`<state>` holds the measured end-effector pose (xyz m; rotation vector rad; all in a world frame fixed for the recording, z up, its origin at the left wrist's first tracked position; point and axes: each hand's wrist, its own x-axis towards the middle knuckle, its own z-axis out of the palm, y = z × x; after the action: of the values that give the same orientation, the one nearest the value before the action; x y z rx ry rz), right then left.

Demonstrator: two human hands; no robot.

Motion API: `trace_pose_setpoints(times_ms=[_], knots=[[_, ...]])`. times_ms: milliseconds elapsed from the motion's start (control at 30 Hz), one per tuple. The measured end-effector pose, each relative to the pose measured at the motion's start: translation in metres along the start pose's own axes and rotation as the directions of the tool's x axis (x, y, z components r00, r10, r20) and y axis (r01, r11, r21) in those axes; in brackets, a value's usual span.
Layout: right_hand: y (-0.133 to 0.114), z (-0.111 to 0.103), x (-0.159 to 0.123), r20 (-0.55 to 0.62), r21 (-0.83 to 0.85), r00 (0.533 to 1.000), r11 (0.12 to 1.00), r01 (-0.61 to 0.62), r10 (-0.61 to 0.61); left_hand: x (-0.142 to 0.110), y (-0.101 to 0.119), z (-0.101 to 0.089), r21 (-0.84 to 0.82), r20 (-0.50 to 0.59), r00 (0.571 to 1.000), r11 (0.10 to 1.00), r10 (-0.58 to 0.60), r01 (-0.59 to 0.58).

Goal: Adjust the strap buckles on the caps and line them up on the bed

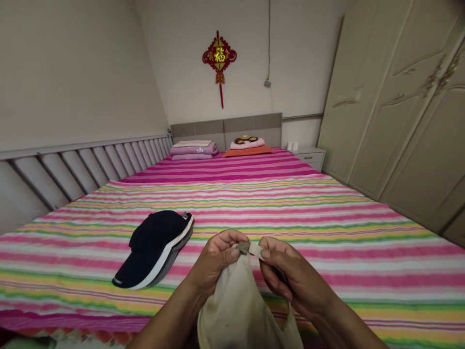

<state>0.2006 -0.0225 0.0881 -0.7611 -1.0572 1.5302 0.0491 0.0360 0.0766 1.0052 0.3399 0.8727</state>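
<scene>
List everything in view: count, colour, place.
cloth item: 1, cream, held
cap: 1, navy, on bed
bed: 1, pink striped, centre
folded piles: 2, purple; pink-orange, by headboard
headboard: 1, grey, far
railing: 1, grey, left
hanging: 1, red-gold, wall
corded box: 1, grey, wall
nightstand: 1, white, beside wardrobe
cylinders: 2, white, on nightstand
wardrobe: 1, beige, right
corner object: 1, green, bottom left
left hand, right hand: 2, bare, on cloth item

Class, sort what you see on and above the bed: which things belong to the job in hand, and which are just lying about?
In the job:
left hand, at the clasp
right hand, pinching the pale strap
cream fabric item, probably a cap

Lying about:
navy cap
purple folded bedding
pink folded bedding
orange cloth beneath it
</scene>
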Motion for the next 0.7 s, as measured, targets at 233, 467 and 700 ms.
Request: trace_pose_setpoints(times_ms=[233,467,700], knots=[[-0.0005,-0.0012,-0.0019,0.005,-0.022,1.000,1.000,-0.021,0.021,-0.0006,-0.0013,-0.0007,0.046,-0.018,1.000,0.999,0.008,-0.007],[-0.0006,-0.0011,-0.0027,0.012,-0.057,1.000,0.998,-0.011,0.012,-0.0015,-0.0006,-0.0004,0.061,-0.032,0.999,0.998,0.020,-0.018],[-0.0045,-0.0018,-0.0031,0.023,-0.146,0.999,0.989,-0.028,0.032,-0.0019,-0.0018,-0.0040,0.142,-0.014,0.994,0.984,0.112,-0.109]])
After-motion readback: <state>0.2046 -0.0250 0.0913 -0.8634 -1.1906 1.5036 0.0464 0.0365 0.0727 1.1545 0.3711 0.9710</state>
